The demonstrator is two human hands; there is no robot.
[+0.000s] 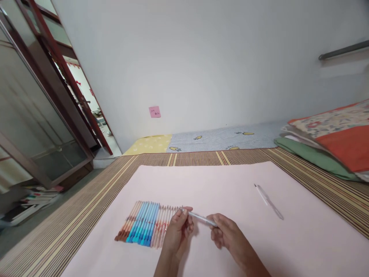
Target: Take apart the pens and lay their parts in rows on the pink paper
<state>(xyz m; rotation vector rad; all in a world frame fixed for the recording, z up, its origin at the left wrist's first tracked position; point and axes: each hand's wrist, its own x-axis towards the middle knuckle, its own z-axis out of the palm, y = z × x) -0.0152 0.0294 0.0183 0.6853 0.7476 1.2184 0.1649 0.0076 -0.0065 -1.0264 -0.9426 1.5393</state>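
Note:
Both my hands hold one clear pen [200,218] between them over a pale pink sheet [219,181]. My left hand [178,231] pinches the pen's left end, fingers curled. My right hand [226,232] grips its right end, fingers closed. Just left of my left hand lies a tidy row of pens [145,223], brown-tipped, blue and pinkish-white ones side by side. A second clear pen [268,201] lies alone on the sheet, to the right and farther away.
The pink sheet lies on a striped mat [86,207] over a bed. Folded bedding and a pillow [331,142] are stacked at the right. A white wall with a pink sticky note [155,111] stands behind. A glass door [34,115] and books on the floor [31,198] are at left.

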